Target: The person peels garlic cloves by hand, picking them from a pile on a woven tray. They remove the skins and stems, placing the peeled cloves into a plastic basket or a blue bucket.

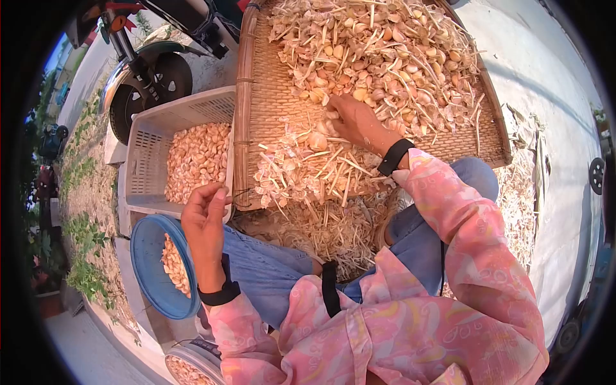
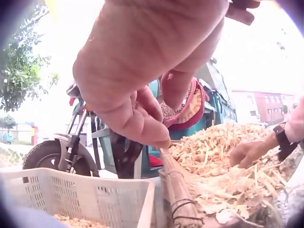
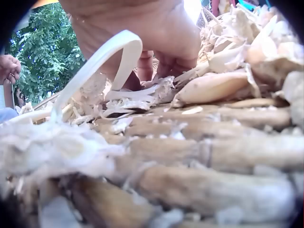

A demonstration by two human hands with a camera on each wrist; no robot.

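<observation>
Garlic cloves, stalks and papery skins form a large pile (image 1: 385, 64) on a woven tray (image 1: 263, 83). At the pile's near edge the right hand (image 1: 362, 122) has its fingers curled down round garlic and skins; in the right wrist view the fingertips of that hand (image 3: 137, 42) are partly hidden among husks, beside a clove (image 3: 211, 88). The left hand (image 1: 206, 224) hangs in the air by the tray's left corner, fingers loosely bent; the left wrist view shows nothing held in this hand (image 2: 142, 71). A smaller heap of skins (image 1: 308, 170) lies nearer the body.
Left of the tray stands a plastic crate (image 1: 147, 160) of cloves, with a blue bucket (image 1: 144, 263) of cloves in front of it. Another container (image 1: 192, 366) sits lower left. A vehicle wheel (image 1: 170, 77) is beyond the crate. Husks (image 1: 346, 247) cover the ground between the legs.
</observation>
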